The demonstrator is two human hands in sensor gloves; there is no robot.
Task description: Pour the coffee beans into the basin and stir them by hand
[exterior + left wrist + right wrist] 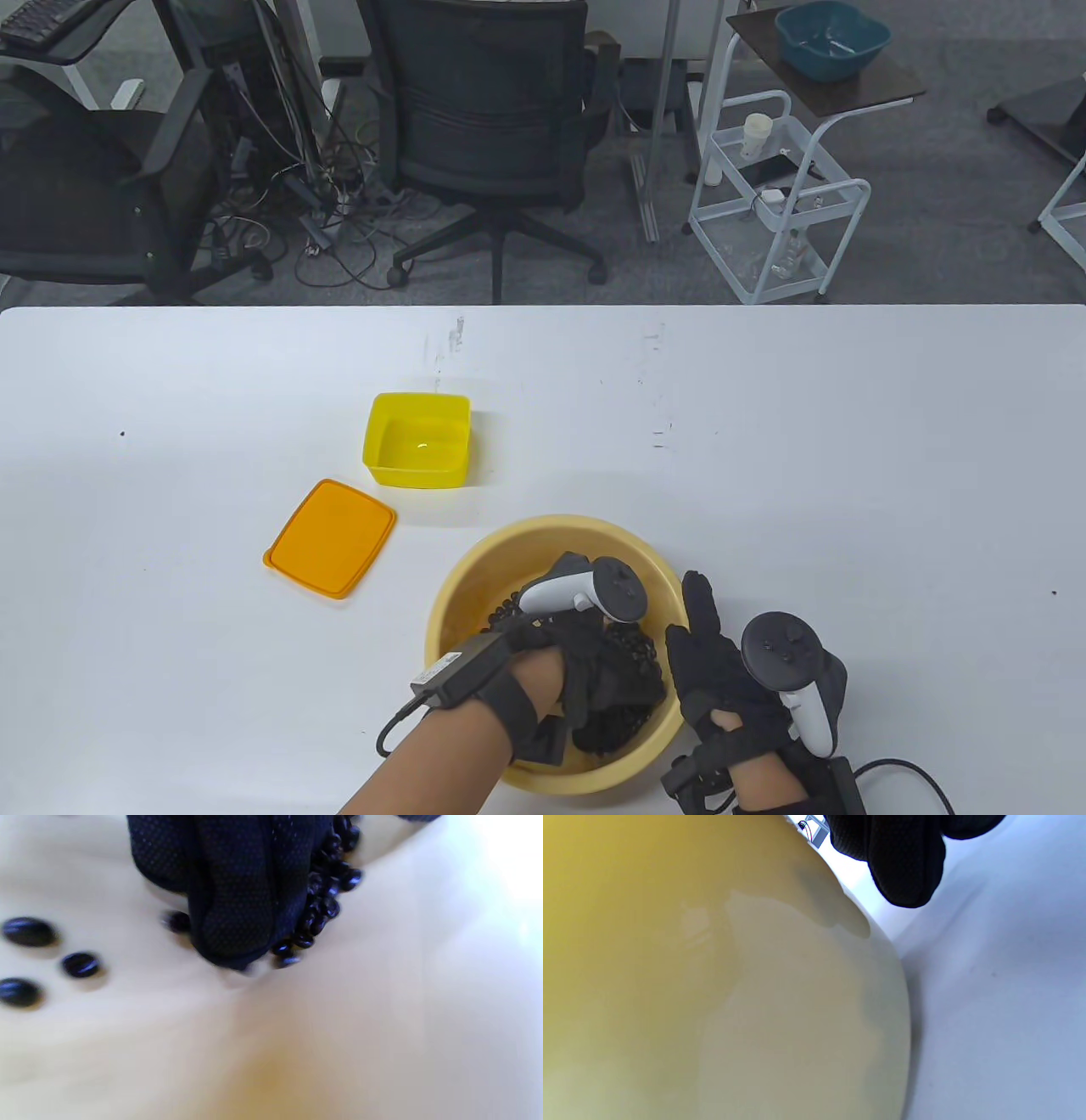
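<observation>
We take the basin (556,543) as landmark: it sits on the white surface (848,475), near the front edge. The pour looks done, since the yellow box (417,439) beyond the basin to its left is empty, its orange lid (330,538) flat just left of the basin.

Stirring step. Left hand (585,654) is down inside the basin among the coffee beans (632,649), fingers loosely bent, raking rather than clutching. Right hand (721,679) rests against the basin's outer right wall, fingers straight, holding nothing.

To do it well, we judge: sweep along the floor in slow circles, stay below the rim, keep the right hand bracing so the basin doesn't skate.

Left wrist view adds what the table view hides: fingertips (237,921) touching the basin floor, beans bunched beside them, a few strays apart. Right wrist view only shows fingertips (903,870) at the outer wall.
</observation>
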